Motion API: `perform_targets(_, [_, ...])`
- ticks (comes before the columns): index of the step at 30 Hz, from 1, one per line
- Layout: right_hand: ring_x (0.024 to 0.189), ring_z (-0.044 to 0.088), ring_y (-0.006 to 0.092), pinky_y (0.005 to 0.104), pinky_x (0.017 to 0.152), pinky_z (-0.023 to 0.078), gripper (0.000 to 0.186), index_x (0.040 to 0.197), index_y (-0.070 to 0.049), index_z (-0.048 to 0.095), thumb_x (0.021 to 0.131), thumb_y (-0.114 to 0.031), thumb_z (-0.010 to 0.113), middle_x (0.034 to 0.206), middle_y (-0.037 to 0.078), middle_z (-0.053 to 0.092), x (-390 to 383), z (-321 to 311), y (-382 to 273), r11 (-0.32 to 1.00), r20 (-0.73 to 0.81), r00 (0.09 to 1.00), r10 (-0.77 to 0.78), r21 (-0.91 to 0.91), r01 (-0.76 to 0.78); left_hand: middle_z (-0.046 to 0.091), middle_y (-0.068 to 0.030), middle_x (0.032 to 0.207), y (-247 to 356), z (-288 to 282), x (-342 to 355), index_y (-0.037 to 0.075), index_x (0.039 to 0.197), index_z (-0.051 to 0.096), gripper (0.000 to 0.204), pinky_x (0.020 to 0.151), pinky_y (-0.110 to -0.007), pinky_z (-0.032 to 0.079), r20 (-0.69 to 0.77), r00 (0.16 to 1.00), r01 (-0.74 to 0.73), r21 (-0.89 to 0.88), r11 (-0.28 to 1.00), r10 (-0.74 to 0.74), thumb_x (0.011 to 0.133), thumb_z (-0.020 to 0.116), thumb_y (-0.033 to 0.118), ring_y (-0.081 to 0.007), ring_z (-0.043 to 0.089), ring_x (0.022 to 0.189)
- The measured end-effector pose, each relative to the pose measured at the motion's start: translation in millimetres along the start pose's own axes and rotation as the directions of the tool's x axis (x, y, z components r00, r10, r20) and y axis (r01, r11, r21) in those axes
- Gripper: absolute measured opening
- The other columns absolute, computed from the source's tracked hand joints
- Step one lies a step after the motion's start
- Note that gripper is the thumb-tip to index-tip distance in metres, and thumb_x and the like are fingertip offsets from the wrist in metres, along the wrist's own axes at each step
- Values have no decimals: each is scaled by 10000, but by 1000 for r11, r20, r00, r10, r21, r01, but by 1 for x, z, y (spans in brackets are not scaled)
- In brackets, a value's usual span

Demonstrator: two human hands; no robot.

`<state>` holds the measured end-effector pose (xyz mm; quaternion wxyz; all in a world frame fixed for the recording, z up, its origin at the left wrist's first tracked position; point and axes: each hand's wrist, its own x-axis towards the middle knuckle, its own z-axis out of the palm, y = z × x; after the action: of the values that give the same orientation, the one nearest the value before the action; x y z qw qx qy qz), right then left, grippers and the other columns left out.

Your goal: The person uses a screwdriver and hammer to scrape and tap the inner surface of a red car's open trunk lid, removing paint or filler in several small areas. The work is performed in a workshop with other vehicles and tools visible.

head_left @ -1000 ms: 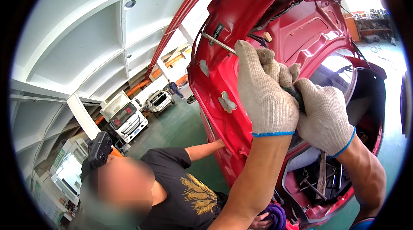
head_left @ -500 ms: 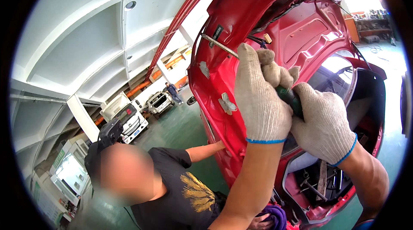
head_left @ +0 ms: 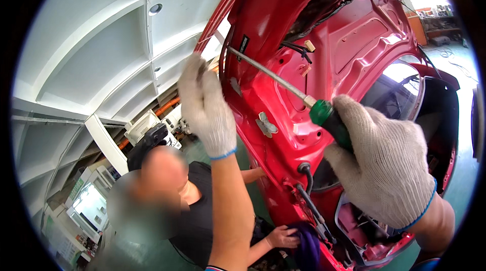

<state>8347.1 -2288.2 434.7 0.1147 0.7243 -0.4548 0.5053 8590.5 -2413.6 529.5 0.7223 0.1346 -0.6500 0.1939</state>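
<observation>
My right hand (head_left: 385, 157), in a knitted white glove with a blue cuff, is closed round the green handle of a long screwdriver (head_left: 276, 79). The shaft slants up and left, and its tip meets the edge of the raised red lid (head_left: 253, 78) of a car, beside a small black label (head_left: 243, 47). My left hand (head_left: 206, 109), gloved alike, is raised just left of that edge. Its fingers stretch upward with nothing in them; whether they touch the lid's outer side I cannot tell.
A co-worker in a dark shirt (head_left: 200, 210) stands at the lower left, one hand (head_left: 283, 237) at a purple cloth (head_left: 306, 245) on the car. Black cables (head_left: 301, 50) hang from the lid. A white truck (head_left: 144, 126) is parked behind. Shelves (head_left: 439, 25) stand at the far right.
My left hand has let go of the screwdriver and moved left to the lid's outer edge. My right hand still grips the handle, now lower. The co-worker's head has shifted right.
</observation>
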Motion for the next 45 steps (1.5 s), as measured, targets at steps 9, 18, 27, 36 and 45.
perform_targets(9, [692,671,287,430,641,510,566,1325,-52,623,801,-156,810,805,86,634,6,8,14,973,-196,976,-93,-225,48,688,-133,1327,-10,-11,21,-80,1427,596,405,1108,-309,448,411,872,280,27,960,-266,1067,563,103,-155,618,1205])
perform_targets(18, [696,706,290,403,632,529,516,1221,-23,647,754,-135,834,794,122,672,18,-15,26,953,-143,970,-197,-261,155,733,-113,1227,3,-13,36,-58,1367,657,364,1002,-288,515,458,845,237,139,962,-275,1047,594,103,-141,664,1077])
perform_targets(27, [801,758,365,411,724,588,455,1191,36,649,760,-34,776,889,229,711,9,-6,12,966,-60,998,-3,259,19,781,-122,1011,27,-9,58,-42,1268,714,370,815,-282,573,550,805,-60,447,892,-222,921,662,75,-122,697,868])
perform_targets(36, [820,764,323,380,760,582,474,1264,13,634,810,-50,752,883,202,701,-4,64,10,831,-90,991,98,556,-32,763,-195,992,18,-10,59,-14,1147,748,271,796,-367,593,581,813,-347,422,838,44,897,662,44,-292,764,878])
perform_targets(45, [966,723,447,473,827,574,553,1372,-35,554,909,-263,752,1041,256,709,1,140,3,679,17,993,118,728,-93,779,-177,960,20,-3,60,-43,1193,733,317,793,-338,593,603,789,-453,442,774,117,897,641,25,-206,761,847])
